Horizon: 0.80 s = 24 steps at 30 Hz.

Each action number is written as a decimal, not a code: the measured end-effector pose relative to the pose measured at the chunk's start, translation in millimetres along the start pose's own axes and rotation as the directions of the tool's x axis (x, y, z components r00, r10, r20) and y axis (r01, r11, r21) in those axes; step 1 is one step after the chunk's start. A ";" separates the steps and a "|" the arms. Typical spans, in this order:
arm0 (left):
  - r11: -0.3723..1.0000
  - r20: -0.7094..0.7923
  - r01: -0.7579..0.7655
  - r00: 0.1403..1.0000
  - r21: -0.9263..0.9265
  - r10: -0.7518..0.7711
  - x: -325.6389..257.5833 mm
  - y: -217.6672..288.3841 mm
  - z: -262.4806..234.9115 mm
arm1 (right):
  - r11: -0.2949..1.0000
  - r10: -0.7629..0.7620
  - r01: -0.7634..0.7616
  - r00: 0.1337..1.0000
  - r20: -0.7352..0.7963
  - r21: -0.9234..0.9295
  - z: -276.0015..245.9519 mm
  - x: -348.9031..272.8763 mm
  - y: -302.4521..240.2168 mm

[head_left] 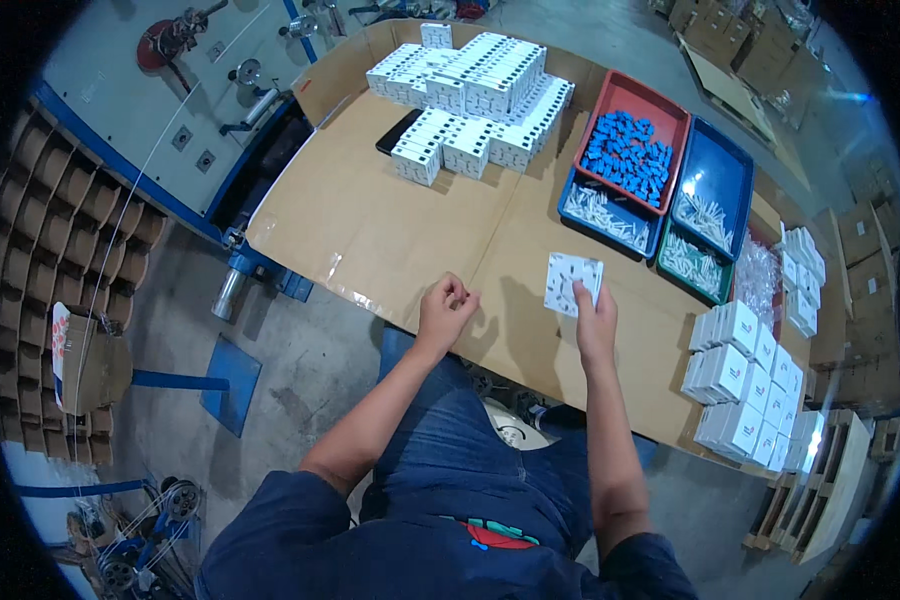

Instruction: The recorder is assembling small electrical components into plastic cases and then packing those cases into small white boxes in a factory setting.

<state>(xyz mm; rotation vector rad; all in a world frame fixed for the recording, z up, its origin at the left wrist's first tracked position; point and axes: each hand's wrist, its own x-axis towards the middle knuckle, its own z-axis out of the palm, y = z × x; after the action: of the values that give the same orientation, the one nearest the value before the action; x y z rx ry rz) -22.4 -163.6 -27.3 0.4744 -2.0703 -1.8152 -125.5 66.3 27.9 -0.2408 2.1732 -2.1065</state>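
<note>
My right hand (596,325) grips a small white box (572,280) with dark printed marks, thumb on its face, above the front part of the cardboard-covered table (400,245). My left hand (444,315) is over the table's front edge, its fingers curled in and nothing visible in them. A gap separates it from the box. Farther off stand rows of similar white boxes (485,75), stacked in layers. Beyond my right hand are a red tray of blue plastic pieces (627,155) and a blue tray of white, slender pieces (605,215).
A second blue tray (715,170) and a green tray (695,265) hold more white pieces. Stacked plain white cartons (745,375) line the table's right edge, near clear plastic bags (757,270). A black phone-like object (398,132) lies by the boxes. Machinery (240,80) stands left.
</note>
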 end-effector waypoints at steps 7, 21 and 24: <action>0.816 -0.137 -0.348 0.881 0.462 0.453 11.7 -33.3 -4.8 | 0.992 -0.084 0.091 0.993 0.077 -0.089 79.2 138.8 -0.9; 0.652 0.004 -0.189 0.961 0.734 0.275 12.0 -11.3 11.6 | 0.920 -0.302 0.262 0.948 -0.101 -0.293 200.4 299.9 14.5; 0.635 0.032 -0.184 0.970 0.750 0.243 14.6 -1.5 13.3 | 0.875 -0.389 0.311 0.908 -0.157 -0.371 207.0 315.3 27.2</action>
<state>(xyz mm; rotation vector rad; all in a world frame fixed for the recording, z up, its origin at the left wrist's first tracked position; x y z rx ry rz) -41.4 -158.9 -29.8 0.4469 -2.6302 -0.7092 -397.9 -194.9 4.5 -0.4813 2.8206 -1.9886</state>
